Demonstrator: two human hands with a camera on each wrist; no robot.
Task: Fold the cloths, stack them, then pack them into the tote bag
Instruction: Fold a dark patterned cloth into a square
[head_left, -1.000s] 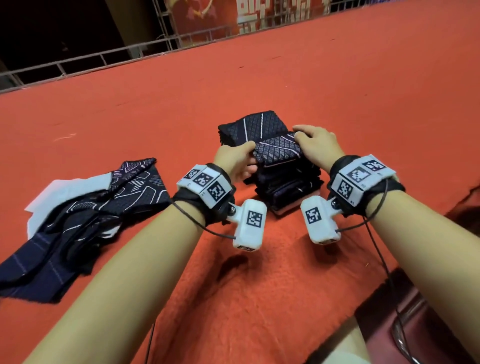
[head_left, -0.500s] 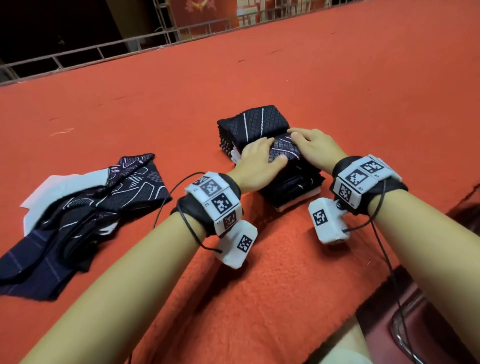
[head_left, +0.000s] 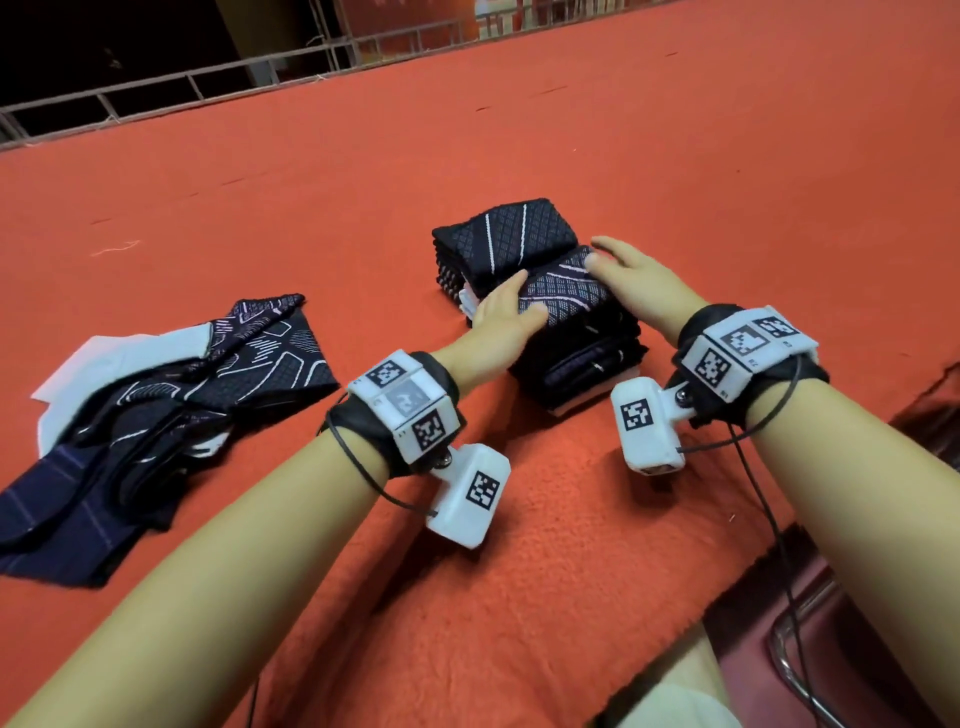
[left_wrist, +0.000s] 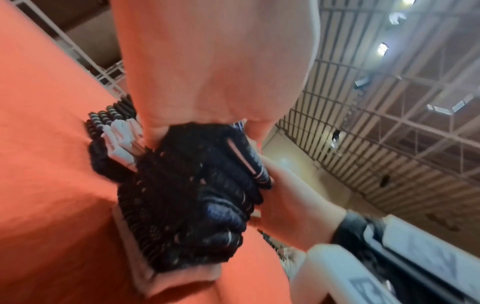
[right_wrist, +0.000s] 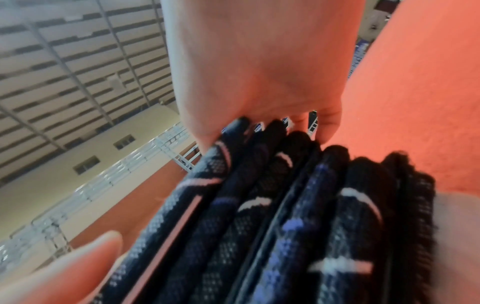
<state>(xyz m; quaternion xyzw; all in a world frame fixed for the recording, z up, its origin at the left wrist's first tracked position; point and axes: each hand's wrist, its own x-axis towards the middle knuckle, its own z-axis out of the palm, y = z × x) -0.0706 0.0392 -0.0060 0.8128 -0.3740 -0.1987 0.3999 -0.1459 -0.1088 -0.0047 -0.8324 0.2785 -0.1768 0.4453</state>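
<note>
A stack of folded dark patterned cloths (head_left: 582, 358) sits on the orange table cover (head_left: 519, 545), with a second folded stack (head_left: 509, 236) right behind it. My left hand (head_left: 506, 312) lies along the left side of the top cloth (head_left: 563, 299), thumb on top. My right hand (head_left: 631, 273) presses its far right side with straight fingers. The left wrist view shows my palm (left_wrist: 207, 72) over the stack (left_wrist: 187, 195) and my right hand (left_wrist: 293, 205) beside it. In the right wrist view my palm (right_wrist: 259, 72) rests on the stack's folds (right_wrist: 285, 216). No tote bag is in view.
A loose heap of unfolded dark cloths (head_left: 156, 415) with a white cloth (head_left: 119, 353) under it lies at the left. A metal railing (head_left: 208, 78) runs along the table's far edge. A dark red chair frame (head_left: 800, 654) sits at the bottom right.
My left hand went from gripping the top cloth's edge to lying flat on it. Both hands then slid apart across the top of the stack.
</note>
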